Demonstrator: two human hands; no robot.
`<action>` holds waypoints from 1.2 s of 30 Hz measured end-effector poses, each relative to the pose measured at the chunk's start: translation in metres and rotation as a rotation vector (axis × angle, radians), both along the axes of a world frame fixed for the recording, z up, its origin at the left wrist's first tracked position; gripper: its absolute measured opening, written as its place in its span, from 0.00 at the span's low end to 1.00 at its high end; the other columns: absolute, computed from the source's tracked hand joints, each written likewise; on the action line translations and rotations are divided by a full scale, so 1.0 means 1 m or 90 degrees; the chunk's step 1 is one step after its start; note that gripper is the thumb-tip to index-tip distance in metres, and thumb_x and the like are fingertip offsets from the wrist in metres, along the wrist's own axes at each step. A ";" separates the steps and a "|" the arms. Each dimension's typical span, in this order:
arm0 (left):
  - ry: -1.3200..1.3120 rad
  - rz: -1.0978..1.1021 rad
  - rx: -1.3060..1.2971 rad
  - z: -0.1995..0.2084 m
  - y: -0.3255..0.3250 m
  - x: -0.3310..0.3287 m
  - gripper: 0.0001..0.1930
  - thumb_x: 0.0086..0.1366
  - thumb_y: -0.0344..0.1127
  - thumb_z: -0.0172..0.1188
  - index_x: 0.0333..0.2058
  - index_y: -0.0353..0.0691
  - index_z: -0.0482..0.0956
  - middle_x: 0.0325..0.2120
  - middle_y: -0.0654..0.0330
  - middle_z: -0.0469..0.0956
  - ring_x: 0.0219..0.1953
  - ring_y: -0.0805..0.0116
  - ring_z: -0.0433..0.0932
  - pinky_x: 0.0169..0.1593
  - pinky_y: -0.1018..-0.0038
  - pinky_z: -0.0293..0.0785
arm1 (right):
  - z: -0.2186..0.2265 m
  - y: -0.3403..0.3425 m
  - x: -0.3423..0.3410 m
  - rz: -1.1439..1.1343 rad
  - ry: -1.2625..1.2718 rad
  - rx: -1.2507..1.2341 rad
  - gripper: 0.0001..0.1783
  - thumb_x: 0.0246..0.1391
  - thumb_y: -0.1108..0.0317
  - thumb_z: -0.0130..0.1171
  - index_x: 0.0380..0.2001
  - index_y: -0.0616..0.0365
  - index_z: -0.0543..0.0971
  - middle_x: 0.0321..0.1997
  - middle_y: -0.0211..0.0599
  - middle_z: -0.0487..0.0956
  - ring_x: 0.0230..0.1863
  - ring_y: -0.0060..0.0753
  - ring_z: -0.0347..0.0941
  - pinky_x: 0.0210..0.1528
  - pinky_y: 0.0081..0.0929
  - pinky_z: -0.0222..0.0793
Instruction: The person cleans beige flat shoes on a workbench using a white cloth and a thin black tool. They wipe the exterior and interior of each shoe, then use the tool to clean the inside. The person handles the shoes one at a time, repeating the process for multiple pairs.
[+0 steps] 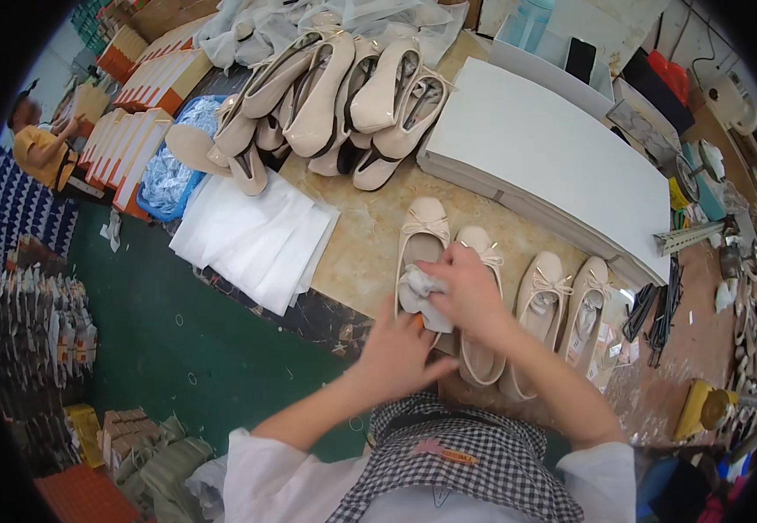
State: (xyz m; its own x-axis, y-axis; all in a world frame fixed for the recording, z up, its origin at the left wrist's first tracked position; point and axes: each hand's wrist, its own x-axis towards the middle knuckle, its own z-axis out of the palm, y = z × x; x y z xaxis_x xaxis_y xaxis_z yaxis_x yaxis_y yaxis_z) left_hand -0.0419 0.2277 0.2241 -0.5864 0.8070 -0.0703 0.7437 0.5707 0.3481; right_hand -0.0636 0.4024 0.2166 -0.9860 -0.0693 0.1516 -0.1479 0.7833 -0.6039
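Observation:
A beige ballet flat (426, 212) with a small bow lies on the table in front of me, toe pointing away. Crumpled white tissue paper (422, 292) is in its opening, pinched by the fingers of my right hand (470, 292). At the heel end of that shoe is my left hand (398, 349), thumb spread away from the fingers, which touch the shoe's side. Its mate (480, 359) sits just right, partly behind my right hand. Two more matching flats (539, 292) stand farther right, with paper inside the rightmost.
Beige shoes (322, 96) are heaped at the back, beside a stack of white sheets (243, 231). A large white box (553, 157) occupies the right rear. Shoe boxes (126, 157) and a blue basket (165, 196) stand left. Another person (39, 144) is at far left.

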 end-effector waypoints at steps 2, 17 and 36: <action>-0.019 0.022 -0.017 -0.002 0.006 0.014 0.32 0.61 0.54 0.53 0.53 0.29 0.70 0.54 0.46 0.70 0.60 0.49 0.64 0.65 0.47 0.49 | -0.022 -0.016 -0.015 0.030 0.046 0.233 0.20 0.40 0.72 0.63 0.42 0.60 0.80 0.36 0.40 0.72 0.42 0.42 0.72 0.42 0.36 0.72; 0.048 0.056 0.001 -0.010 0.016 0.027 0.23 0.56 0.40 0.57 0.47 0.30 0.74 0.53 0.47 0.70 0.63 0.49 0.60 0.64 0.45 0.50 | -0.031 0.001 -0.058 -0.112 -0.045 0.032 0.40 0.33 0.82 0.56 0.59 0.64 0.65 0.49 0.55 0.74 0.50 0.58 0.69 0.53 0.40 0.67; -0.879 -0.062 0.350 0.007 0.188 0.082 0.22 0.60 0.37 0.52 0.50 0.28 0.69 0.39 0.50 0.79 0.40 0.62 0.80 0.45 0.69 0.77 | 0.067 0.182 0.161 -0.488 0.182 0.034 0.43 0.45 0.77 0.60 0.66 0.57 0.57 0.54 0.50 0.69 0.49 0.48 0.71 0.47 0.36 0.70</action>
State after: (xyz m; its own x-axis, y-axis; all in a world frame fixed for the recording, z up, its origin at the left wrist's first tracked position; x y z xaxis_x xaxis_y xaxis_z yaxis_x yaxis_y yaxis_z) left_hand 0.0399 0.4155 0.2314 -0.2560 0.9472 -0.1930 -0.3188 0.1057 0.9419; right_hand 0.0969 0.5846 0.2832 -0.6858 0.5943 0.4202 0.2976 0.7558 -0.5832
